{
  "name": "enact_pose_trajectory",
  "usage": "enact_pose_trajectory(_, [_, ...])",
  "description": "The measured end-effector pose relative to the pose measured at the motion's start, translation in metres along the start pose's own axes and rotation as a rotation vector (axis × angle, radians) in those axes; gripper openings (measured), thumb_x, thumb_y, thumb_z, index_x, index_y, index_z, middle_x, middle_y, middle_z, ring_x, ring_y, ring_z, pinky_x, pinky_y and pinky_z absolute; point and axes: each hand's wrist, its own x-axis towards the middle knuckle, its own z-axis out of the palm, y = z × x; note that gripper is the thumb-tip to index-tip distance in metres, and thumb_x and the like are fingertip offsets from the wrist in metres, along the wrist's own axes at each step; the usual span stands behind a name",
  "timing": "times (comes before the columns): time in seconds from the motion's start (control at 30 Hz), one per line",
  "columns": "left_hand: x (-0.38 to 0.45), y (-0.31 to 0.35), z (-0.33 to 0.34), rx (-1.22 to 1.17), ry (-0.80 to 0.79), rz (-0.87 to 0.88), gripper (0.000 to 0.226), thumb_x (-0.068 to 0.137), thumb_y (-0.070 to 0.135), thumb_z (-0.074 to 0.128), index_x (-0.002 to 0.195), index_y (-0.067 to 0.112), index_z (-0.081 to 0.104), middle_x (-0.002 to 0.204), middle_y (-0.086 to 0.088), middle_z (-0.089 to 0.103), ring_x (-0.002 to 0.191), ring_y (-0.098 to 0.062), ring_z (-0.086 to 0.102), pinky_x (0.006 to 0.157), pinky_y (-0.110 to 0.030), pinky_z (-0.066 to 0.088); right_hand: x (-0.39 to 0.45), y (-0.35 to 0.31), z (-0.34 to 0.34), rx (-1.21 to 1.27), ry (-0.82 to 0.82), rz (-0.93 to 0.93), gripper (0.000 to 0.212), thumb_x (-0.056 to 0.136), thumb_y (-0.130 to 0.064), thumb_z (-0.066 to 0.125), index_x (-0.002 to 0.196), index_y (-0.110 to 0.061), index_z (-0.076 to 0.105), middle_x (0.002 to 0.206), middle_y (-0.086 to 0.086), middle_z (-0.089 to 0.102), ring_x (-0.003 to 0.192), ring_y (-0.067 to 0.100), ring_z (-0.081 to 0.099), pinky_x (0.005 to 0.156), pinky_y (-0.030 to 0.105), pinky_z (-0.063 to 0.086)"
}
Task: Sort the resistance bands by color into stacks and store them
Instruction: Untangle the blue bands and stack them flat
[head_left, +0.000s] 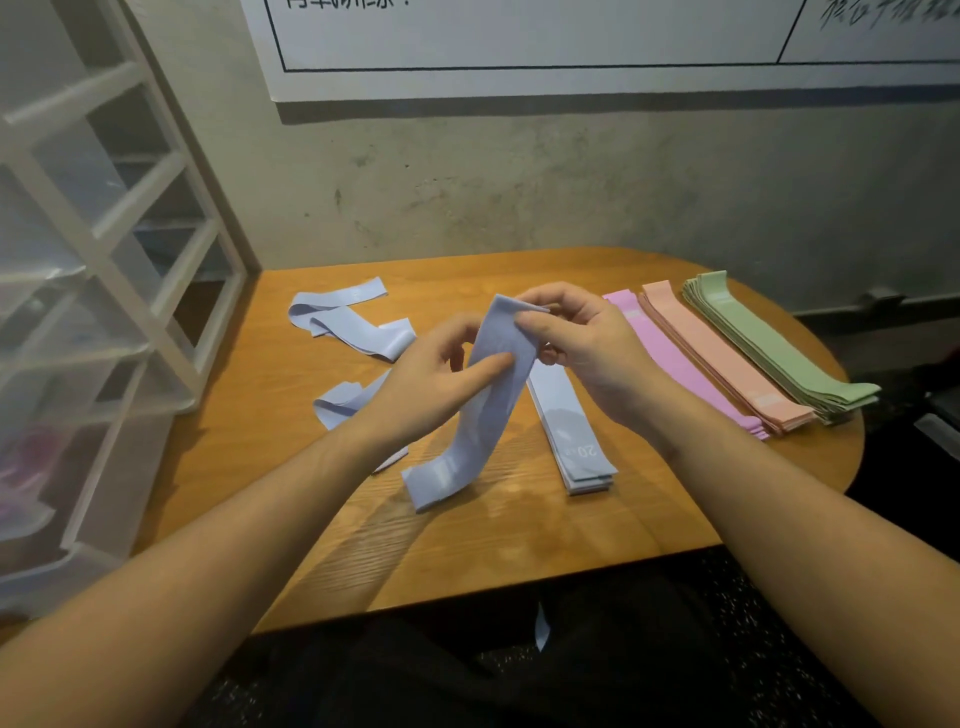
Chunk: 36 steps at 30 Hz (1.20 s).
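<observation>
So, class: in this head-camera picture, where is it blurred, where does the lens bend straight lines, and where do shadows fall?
Head view: white drawer unit at left is soft and bowed; the hands' shadow darkens the wooden table near the held pale blue band; corners dim.

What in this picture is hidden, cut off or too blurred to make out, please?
- Poster: head view, top edge cuts its text.
- Drawers: blurred, frosted fronts hide the contents.
- Pink stack: the right hand covers its near side.
- Loose band: partly behind the left hand.
- Held band: print unreadable.
</observation>
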Motion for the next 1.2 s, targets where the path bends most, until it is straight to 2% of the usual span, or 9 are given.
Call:
enact_pose_trajectory(0.13, [0.004, 0.012, 0.007, -0.146, -0.031, 0.01, 0.017, 0.1, 0.009, 0.059, 0.11, 0.022, 0.064, 0.095, 0.013, 0.07, 0.085, 0.001, 0.062, 0.074, -0.019, 0.05, 0.007, -0.004, -0.001, 0.087, 0.049, -0.012, 0.012, 0.085, -0.022, 0.07, 0.095, -0.027, 0.073, 0.091, 0.002, 0.067, 0.09, 0.024, 0.058, 0.078, 0.043, 0.042])
enact_pose_trajectory(0.37, [0.04, 0.019, 0.017, -0.452, 0.157, -0.203, 0.025, 0.099, 0.006, 0.055, 0.122, 0.017, 0.053, 0.11, -0.014, 0.067, 0.095, -0.021, 0.067, 0.085, -0.034, 0.054, 0.01, 0.008, -0.003, 0.05, -0.017, 0.146, 0.033, 0.099, -0.036, 0.061, 0.127, -0.02, 0.054, 0.094, 0.002, 0.067, 0.082, 0.018, 0.062, 0.074, 0.035, 0.048])
enact_pose_trajectory(0.5, [0.068, 0.021, 0.018, -0.686, 0.246, -0.437, 0.034, 0.099, 0.002, 0.046, 0.133, 0.008, 0.05, 0.097, -0.007, 0.067, 0.077, -0.016, 0.064, 0.067, -0.029, 0.055, 0.0, 0.03, -0.013, -0.136, -0.14, 0.264, 0.041, 0.092, -0.051, 0.064, 0.111, -0.015, 0.059, 0.091, 0.005, 0.068, 0.083, 0.03, 0.063, 0.075, 0.04, 0.05])
enact_pose_trajectory(0.57, [0.082, 0.019, 0.02, -0.742, 0.262, -0.516, 0.034, 0.101, 0.002, 0.043, 0.133, 0.011, 0.05, 0.099, -0.005, 0.065, 0.078, -0.017, 0.063, 0.066, -0.029, 0.054, -0.003, 0.042, -0.021, -0.201, -0.15, 0.273, 0.032, 0.092, -0.041, 0.066, 0.11, -0.015, 0.06, 0.102, 0.017, 0.072, 0.096, 0.038, 0.069, 0.086, 0.049, 0.053])
enact_pose_trajectory(0.67, [0.099, 0.011, 0.032, -0.741, 0.294, -0.572, 0.038, 0.1, -0.002, 0.039, 0.132, 0.017, 0.048, 0.102, -0.006, 0.062, 0.08, -0.019, 0.062, 0.062, -0.03, 0.056, -0.004, 0.05, -0.031, -0.156, -0.051, 0.311, 0.012, 0.097, -0.019, 0.059, 0.108, -0.019, 0.054, 0.083, 0.008, 0.07, 0.076, 0.024, 0.067, 0.072, 0.04, 0.049])
enact_pose_trajectory(0.9, [0.128, -0.022, 0.08, -0.59, 0.304, -0.632, 0.045, 0.091, -0.008, 0.034, 0.127, 0.016, 0.047, 0.101, -0.01, 0.056, 0.087, -0.025, 0.056, 0.078, -0.038, 0.048, -0.009, 0.082, -0.057, -0.253, -0.015, 0.428, 0.028, 0.087, -0.018, 0.058, 0.111, -0.029, 0.05, 0.09, 0.024, 0.07, 0.071, 0.023, 0.06, 0.063, 0.033, 0.045])
enact_pose_trajectory(1.0, [0.13, -0.041, 0.097, -0.544, 0.279, -0.648, 0.046, 0.089, -0.011, 0.035, 0.126, 0.015, 0.045, 0.095, -0.009, 0.058, 0.081, -0.026, 0.061, 0.074, -0.039, 0.051, -0.013, 0.096, -0.067, -0.354, 0.009, 0.425, 0.03, 0.091, -0.02, 0.063, 0.116, -0.029, 0.049, 0.085, 0.011, 0.07, 0.058, 0.009, 0.057, 0.056, 0.026, 0.042])
enact_pose_trajectory(1.1, [0.129, -0.057, 0.107, -0.506, 0.259, -0.675, 0.046, 0.093, -0.01, 0.039, 0.131, 0.014, 0.043, 0.091, -0.005, 0.062, 0.062, -0.012, 0.066, 0.055, -0.026, 0.054, -0.013, 0.112, -0.076, -0.56, 0.027, 0.365, 0.036, 0.089, -0.031, 0.066, 0.122, -0.034, 0.05, 0.076, -0.004, 0.059, 0.063, 0.01, 0.055, 0.062, 0.034, 0.045])
enact_pose_trajectory(1.2, [0.133, -0.076, 0.113, -0.384, 0.24, -0.67, 0.042, 0.096, -0.004, 0.045, 0.133, 0.016, 0.046, 0.097, -0.003, 0.064, 0.07, -0.011, 0.066, 0.055, -0.024, 0.053, -0.012, 0.12, -0.081, -0.699, 0.002, 0.342, 0.042, 0.088, -0.036, 0.067, 0.129, -0.031, 0.054, 0.079, -0.006, 0.06, 0.073, 0.013, 0.06, 0.069, 0.039, 0.053])
